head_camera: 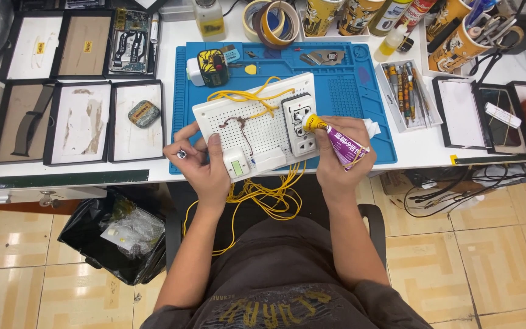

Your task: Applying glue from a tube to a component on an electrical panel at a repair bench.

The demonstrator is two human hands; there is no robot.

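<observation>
Tiled floor and a black bin bag (119,234) lie below the left forearm, nearest the wearer, with a chair edge showing under both arms; above them runs the white bench edge, where loops of yellow wire (267,195) hang down between the wrists; the left hand (201,163) grips the near left edge of a white board (255,125), thumb laid on its perforated face beside a small white module, and pinches a small cap between its fingers; the right hand (336,167) is closed round a purple tube (343,144), whose yellow nozzle touches the white socket block (300,124) on the board's right part; the board rests tilted on a blue mat (348,91), with a dark smear on its dotted face and more yellow wire across its far edge; left of the left hand sit black trays (83,119), one holding a mottled stone; right of the right hand a clear tray of tools (406,91) and more black trays; beyond the hands stand a yellow-and-black gadget, tape rolls (269,19), bottles and printed cups.
</observation>
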